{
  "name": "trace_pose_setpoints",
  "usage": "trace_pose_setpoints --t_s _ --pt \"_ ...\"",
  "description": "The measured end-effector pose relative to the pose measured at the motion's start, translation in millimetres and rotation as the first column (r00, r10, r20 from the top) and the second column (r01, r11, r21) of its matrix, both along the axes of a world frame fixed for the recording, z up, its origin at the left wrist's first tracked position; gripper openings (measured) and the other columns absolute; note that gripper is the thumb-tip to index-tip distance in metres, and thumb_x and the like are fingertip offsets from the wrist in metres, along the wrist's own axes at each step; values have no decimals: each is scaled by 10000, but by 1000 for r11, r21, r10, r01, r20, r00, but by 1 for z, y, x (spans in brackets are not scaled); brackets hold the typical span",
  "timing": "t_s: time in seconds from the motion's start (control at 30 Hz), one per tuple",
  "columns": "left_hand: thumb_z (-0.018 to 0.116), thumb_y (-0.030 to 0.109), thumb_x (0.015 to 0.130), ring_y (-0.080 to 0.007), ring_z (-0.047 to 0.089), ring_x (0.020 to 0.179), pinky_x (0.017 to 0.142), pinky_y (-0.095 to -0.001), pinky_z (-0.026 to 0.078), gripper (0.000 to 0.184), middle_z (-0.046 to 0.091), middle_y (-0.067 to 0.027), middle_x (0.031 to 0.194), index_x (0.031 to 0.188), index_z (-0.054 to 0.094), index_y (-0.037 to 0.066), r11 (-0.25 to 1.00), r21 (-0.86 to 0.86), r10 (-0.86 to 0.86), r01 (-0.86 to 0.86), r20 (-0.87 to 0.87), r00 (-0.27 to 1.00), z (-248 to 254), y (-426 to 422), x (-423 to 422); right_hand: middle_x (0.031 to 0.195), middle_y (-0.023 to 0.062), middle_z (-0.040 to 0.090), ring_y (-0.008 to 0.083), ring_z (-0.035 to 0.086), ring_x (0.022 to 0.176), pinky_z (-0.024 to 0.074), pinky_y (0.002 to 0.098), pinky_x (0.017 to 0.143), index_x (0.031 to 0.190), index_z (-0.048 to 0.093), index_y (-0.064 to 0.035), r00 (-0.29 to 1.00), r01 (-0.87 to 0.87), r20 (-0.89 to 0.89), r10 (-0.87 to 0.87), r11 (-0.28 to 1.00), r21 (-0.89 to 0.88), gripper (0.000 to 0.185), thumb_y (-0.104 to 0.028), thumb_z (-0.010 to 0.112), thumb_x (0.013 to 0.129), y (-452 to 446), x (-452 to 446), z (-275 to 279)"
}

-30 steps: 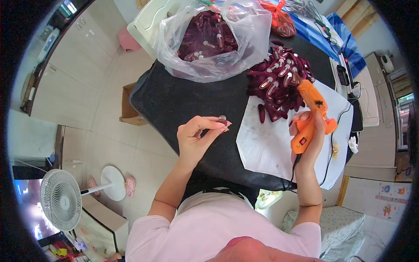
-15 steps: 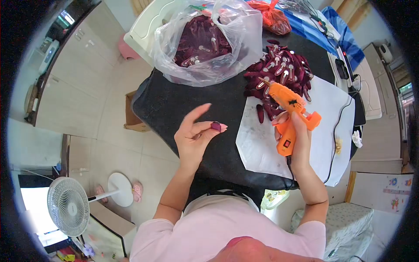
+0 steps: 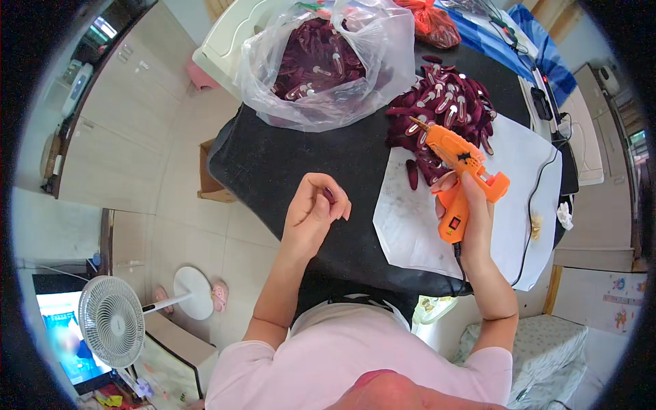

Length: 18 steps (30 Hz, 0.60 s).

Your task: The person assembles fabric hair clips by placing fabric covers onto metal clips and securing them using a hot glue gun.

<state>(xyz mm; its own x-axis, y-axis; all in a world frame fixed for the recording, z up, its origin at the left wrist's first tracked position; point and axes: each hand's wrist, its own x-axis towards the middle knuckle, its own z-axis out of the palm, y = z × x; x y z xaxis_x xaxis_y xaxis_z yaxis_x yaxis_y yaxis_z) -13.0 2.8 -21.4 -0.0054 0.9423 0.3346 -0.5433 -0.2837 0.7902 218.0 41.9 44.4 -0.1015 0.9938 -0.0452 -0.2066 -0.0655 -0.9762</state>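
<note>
My left hand (image 3: 316, 208) is curled closed over the black tabletop (image 3: 273, 164), with a small dark red piece (image 3: 329, 196) partly showing between its fingers. In my right hand (image 3: 473, 212) is an orange glue gun (image 3: 459, 160), its nozzle pointing up and left over a pile of dark red clips (image 3: 441, 102). The pile lies at the top of a white sheet (image 3: 410, 225), and one separate dark red clip (image 3: 412, 175) rests near the sheet's left edge. More such clips fill a clear plastic bag (image 3: 307, 116) at the back.
A red bag (image 3: 437, 27) sits at the back, near a blue striped cloth (image 3: 471, 34). The gun's black cord (image 3: 529, 219) crosses the sheet, with a crumpled tissue (image 3: 564, 216) to its right. A white fan (image 3: 113, 321) stands on the floor at the left.
My left fingers have curled inward around the dark red piece. My right hand has brought the glue gun left from its earlier place, its nozzle now tilted toward the left.
</note>
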Motion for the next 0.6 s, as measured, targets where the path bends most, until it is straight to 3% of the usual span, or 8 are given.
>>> trace_pose_setpoints --t_s 0.1,0.3,0.4,0.6 --pt "436 333 978 -104 385 645 662 -288 392 328 423 -17 703 1001 487 10 999 -51 -14 13 -24 1000 9 -1 -1 770 70 621 110 531 561 426 240 498 1011 543 -20 1000 3 1 -3 1000 -16 322 -328 495 930 -1 -1 1" --pt "431 332 981 -112 379 640 640 -281 372 329 433 -30 695 910 492 16 999 26 -41 42 -27 999 -1 1 -4 769 74 623 110 532 558 427 244 500 947 563 -32 1000 -15 7 15 1000 -19 307 -332 500 929 0 0 -1" --pt "470 385 950 -136 374 629 588 -287 340 347 398 -17 660 841 458 55 999 -36 -9 6 -91 996 7 -2 -1 771 78 626 111 534 557 427 245 499 928 566 -39 1000 -19 -1 19 1000 -23 297 -328 501 930 1 0 -2" --pt "426 294 991 -106 381 626 620 -260 356 294 456 -45 716 868 469 31 998 35 -54 57 -75 996 -1 0 -4 771 80 630 109 539 555 430 239 492 930 568 -42 1000 -22 -14 22 1000 -16 282 -317 507 933 0 -1 -3"
